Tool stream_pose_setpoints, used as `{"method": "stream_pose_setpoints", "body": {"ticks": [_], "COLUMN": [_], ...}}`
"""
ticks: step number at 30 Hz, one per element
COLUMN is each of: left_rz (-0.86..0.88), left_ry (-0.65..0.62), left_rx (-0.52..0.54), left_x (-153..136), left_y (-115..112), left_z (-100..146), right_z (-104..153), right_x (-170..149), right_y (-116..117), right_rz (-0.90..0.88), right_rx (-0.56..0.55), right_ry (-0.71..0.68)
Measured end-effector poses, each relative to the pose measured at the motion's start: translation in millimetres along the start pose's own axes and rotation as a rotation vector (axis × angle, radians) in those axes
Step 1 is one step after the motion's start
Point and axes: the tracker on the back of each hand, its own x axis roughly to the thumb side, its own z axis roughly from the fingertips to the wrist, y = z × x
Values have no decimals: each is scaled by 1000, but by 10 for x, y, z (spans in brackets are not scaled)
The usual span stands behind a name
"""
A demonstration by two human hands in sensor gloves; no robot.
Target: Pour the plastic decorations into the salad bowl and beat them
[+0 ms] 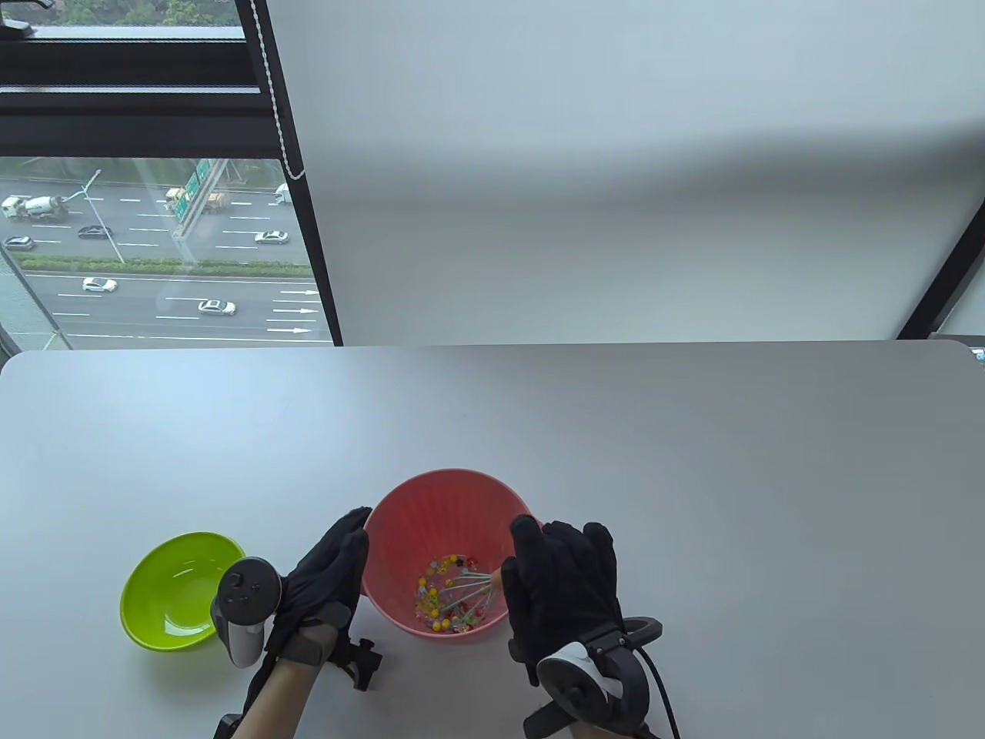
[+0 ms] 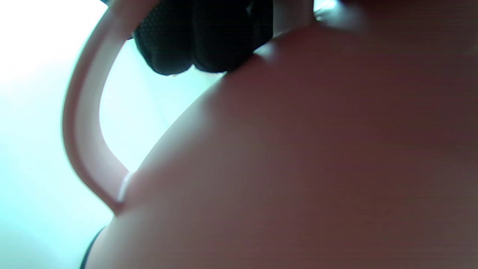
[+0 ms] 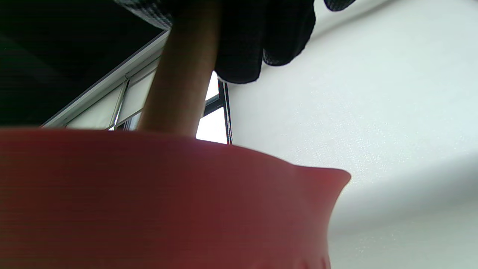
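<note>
The pink salad bowl (image 1: 440,504) stands near the table's front edge, with many small coloured plastic decorations (image 1: 440,608) on its bottom. A whisk (image 1: 466,590) with green wires lies among them. My right hand (image 1: 558,577) hangs over the bowl's right rim and grips the whisk's wooden handle (image 3: 183,82), which rises behind the bowl's rim (image 3: 168,201) in the right wrist view. My left hand (image 1: 335,566) rests flat against the bowl's left outer wall, fingers straight. In the left wrist view its fingertips (image 2: 201,41) touch the bowl (image 2: 298,149) beside a loop handle (image 2: 80,123).
An empty lime-green bowl (image 1: 181,589) sits left of the left hand, close to it. The white table (image 1: 692,477) stretches back to a wall and a window at the far left.
</note>
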Motion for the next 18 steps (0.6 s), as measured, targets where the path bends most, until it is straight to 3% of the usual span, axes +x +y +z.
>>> {"method": "stream_pose_setpoints", "body": {"ticks": [8,18], "left_rz": [0,0], "left_ry": [0,0], "left_rx": [0,0], "left_x": [0,0], "left_y": [0,0], "left_z": [0,0], "right_z": [23,45], "right_x": [90,163], "right_y": [136,125], "right_rz": [16,130], "right_rx": [110,53], "right_ry": [-51,-134]}}
